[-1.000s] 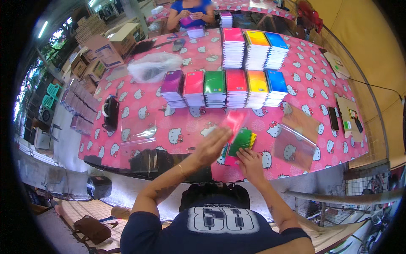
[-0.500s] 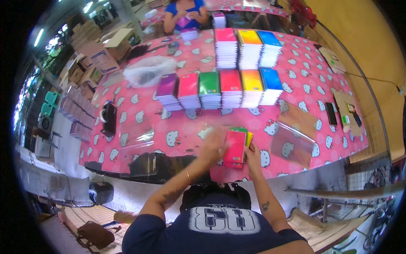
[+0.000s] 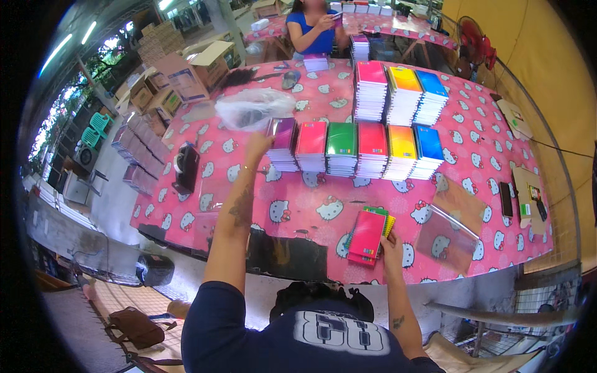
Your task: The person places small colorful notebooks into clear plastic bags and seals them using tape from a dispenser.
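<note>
At the purple notebook stack [image 3: 283, 145], its long axis pointing away, the nearer left hand [image 3: 257, 148] is touching its left edge, finger closure unclear; right of that stack, the right hand [image 3: 391, 250] is clasping a pink-topped pile [image 3: 367, 232].

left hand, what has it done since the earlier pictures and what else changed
The left hand has let go of the pink spiral notebook, now atop the small pile, and moved forward and left to the purple notebook stack. The right hand stays by the pile; the other stacks stay put.
</note>
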A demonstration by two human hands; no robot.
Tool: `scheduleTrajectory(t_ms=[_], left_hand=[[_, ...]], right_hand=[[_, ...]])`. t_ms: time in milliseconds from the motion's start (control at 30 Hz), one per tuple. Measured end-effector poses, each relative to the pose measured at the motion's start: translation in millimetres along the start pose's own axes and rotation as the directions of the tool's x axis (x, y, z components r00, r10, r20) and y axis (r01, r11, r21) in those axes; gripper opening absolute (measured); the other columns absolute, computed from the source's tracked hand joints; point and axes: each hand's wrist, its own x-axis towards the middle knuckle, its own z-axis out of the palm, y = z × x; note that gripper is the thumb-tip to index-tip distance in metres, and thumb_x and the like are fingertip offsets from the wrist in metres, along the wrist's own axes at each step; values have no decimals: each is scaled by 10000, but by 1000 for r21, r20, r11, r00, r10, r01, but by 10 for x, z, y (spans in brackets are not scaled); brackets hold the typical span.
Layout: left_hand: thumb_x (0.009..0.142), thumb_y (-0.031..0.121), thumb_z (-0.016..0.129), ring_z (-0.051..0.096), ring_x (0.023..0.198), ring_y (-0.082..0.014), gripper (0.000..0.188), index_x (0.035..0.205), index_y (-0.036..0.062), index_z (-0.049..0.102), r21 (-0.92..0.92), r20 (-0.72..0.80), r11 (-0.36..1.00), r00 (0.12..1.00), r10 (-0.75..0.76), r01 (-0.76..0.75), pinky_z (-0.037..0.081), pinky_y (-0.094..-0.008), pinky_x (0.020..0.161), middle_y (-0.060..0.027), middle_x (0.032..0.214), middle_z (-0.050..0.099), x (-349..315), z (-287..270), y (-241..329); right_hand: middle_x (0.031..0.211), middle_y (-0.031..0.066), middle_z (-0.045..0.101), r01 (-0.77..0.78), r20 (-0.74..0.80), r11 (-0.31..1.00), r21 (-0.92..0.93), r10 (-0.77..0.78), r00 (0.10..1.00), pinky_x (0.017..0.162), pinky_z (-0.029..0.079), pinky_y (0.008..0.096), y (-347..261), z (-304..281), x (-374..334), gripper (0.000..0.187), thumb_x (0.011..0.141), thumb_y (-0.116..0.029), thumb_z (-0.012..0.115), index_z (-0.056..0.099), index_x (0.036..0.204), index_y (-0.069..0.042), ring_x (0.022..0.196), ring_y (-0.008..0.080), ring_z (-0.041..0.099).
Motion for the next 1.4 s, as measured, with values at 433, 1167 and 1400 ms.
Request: scheduleTrajectory(t_ms=[433, 1167, 1400], left_hand=[[751, 149, 678, 608, 1134, -324, 369, 1119, 168, 700, -378, 780, 278, -142, 610, -883, 478, -492, 969, -118, 1169, 654, -2556, 739, 2672], [680, 164, 815, 470, 1310, -382, 749, 1347, 111, 480, -481, -74, 253, 327, 942, -839, 284, -588, 1147, -174, 1378, 516, -2960, -550, -50], [763, 39, 775, 519, 1206, -205, 864, 1456, 77, 260, -904, 414, 372, 641, 646, 210, 426, -362, 1044, -111, 1271, 523, -3018, -184, -577]], right_hand=[[1089, 50, 670, -244, 69, 956, 164, 236, 969, 731, 530, 304, -278, -204, 84, 514, 1025, -485, 506, 578, 1299, -56, 902, 134, 641], [1170, 128, 672, -554, 445, 824, 116, 456, 771, 868, 584, 369, -308, 1628, -726, 663, 865, -430, 748, 515, 1334, -24, 1024, 215, 689], [1421, 134, 444, 411, 303, 912, -19, -386, 871, 1093, 407, 391, 390, 2075, -1095, 1136, 722, -551, 857, 254, 1546, -54, 1308, 254, 474]])
